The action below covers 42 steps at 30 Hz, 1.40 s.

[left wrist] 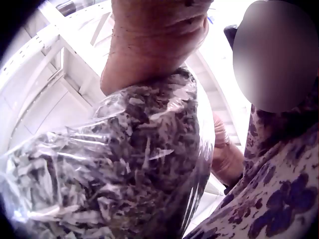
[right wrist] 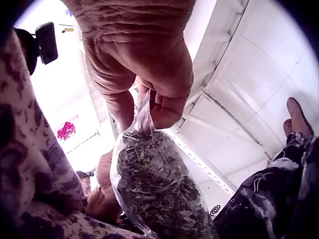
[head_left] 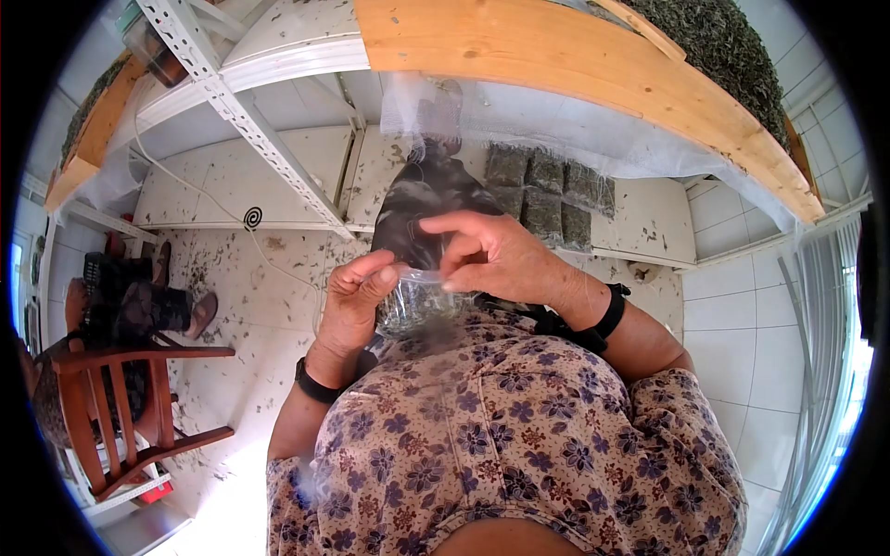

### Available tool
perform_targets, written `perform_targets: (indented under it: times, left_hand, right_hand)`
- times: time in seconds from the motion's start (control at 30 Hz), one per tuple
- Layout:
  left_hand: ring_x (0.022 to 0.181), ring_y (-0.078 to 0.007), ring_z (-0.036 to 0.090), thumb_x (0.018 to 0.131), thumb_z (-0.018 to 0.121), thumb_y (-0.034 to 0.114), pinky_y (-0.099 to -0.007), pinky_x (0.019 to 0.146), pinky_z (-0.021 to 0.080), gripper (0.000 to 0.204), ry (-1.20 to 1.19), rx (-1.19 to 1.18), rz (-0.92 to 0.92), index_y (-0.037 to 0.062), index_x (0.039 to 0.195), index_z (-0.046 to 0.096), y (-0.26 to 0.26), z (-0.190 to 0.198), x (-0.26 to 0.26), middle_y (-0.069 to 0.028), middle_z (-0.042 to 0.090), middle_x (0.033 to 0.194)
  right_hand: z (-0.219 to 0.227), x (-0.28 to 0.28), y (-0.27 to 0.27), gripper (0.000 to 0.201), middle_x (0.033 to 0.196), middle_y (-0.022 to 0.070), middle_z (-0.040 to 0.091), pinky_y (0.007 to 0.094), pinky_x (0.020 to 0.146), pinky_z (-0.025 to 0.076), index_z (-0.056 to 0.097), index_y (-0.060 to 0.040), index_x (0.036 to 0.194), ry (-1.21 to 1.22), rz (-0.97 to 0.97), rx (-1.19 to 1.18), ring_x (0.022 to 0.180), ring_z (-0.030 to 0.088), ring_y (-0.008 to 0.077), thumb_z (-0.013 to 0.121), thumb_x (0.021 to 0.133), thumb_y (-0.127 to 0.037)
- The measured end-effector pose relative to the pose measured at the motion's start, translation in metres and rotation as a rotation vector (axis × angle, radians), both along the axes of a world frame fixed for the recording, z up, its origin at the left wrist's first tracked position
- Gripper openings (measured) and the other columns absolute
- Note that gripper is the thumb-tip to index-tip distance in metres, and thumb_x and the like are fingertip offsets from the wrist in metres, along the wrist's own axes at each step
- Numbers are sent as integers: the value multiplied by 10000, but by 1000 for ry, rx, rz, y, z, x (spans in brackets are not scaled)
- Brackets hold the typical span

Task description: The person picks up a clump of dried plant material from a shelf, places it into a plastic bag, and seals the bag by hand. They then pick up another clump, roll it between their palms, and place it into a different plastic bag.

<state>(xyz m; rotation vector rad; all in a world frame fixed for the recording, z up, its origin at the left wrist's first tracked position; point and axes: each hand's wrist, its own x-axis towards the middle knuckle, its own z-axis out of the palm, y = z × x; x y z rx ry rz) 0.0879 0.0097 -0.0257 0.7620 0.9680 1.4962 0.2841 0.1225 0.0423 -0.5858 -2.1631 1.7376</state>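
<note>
A: What is the work centred on?

B: A clear plastic bag [head_left: 414, 301] packed with dried green leaves, held up in front of the person's chest, between the two hands and above the floral shirt [head_left: 519, 426].

A: How are the hands set on it?

B: The left hand [head_left: 355, 301] has its fingers curled round the bag's upper part. The right hand [head_left: 496, 255] pinches the loose plastic at the mouth between thumb and forefinger; the right wrist view shows that pinch clearly, with the plastic [right wrist: 142, 115] drawn into a narrow neck above the leaves.

A: Which step does that look like?

B: Closing the mouth, judging from the gathered film. The next move would seem to call for a firm hold below the neck, so the leaves stay down while the top is pressed or folded.

A: What lies around?

B: Behind the bag, more filled bags [head_left: 547, 195] lie in a row on a white shelf [head_left: 649, 227]; a wooden tray [head_left: 556, 65] of leaves sits above. At left a wooden chair [head_left: 120, 408] stands on the leaf-strewn floor.

A: What cannot be made out?

B: Whether the mouth has a zip strip or is already sealed; the fingers cover it. The bag's bottom is hidden in the head view behind the shirt, and the left wrist view is blurred up close.
</note>
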Motion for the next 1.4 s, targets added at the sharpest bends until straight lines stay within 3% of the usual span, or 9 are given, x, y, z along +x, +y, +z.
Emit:
perform_targets:
  times: [0.2, 0.4, 0.5, 0.6, 0.8, 1.4]
  left_hand:
    - [819, -118, 597, 840, 633, 131, -255, 785, 460, 215, 25, -31, 12, 18, 1023, 623, -1, 3, 1, -79, 667, 891]
    - [820, -100, 578, 860, 605, 120, -250, 775, 456, 213, 118, -23, 3, 6, 1039, 614, 0, 4, 1, -66, 661, 894]
    - [801, -148, 613, 840, 624, 141, -280, 762, 479, 194, 103, -5, 10, 35, 1003, 630, 2, 5, 3, -95, 662, 899]
    - [840, -96, 571, 862, 601, 113, -247, 776, 454, 231, 37, 51, -81, 11, 1069, 606, 0, 0, -3, -64, 659, 927]
    - [849, -91, 563, 867, 596, 125, -241, 769, 451, 230, 125, 63, -183, 11, 1066, 609, 1, -1, -9, -58, 658, 931]
    - [823, -66, 541, 852, 622, 140, -232, 767, 435, 185, 54, -9, -36, 27, 998, 635, 5, -5, 7, -4, 642, 902]
  right_hand:
    - [-1, -2, -4, 583, 758, 81, 655, 272, 683, 489, 415, -42, 1261, 6, -11, 185, 683, 616, 137, 643, 724, -24]
    - [-3, -7, -9, 554, 771, 96, 658, 282, 673, 501, 413, -52, 1255, 87, -11, 212, 692, 637, 154, 602, 737, -1]
    - [-7, -8, -9, 548, 776, 100, 659, 281, 678, 504, 417, -53, 1251, 118, -17, 275, 694, 639, 155, 595, 736, 7]
    - [-8, -7, -8, 539, 773, 100, 658, 282, 683, 505, 423, -49, 1244, 73, -43, 267, 696, 638, 150, 598, 738, 5]
    - [-7, -6, -6, 534, 756, 95, 655, 274, 690, 499, 426, -46, 1244, 84, -9, 242, 693, 634, 144, 609, 744, 0]
    - [-17, -12, -11, 513, 727, 92, 638, 281, 638, 493, 434, -52, 1237, 116, -70, 288, 657, 624, 159, 598, 753, -18]
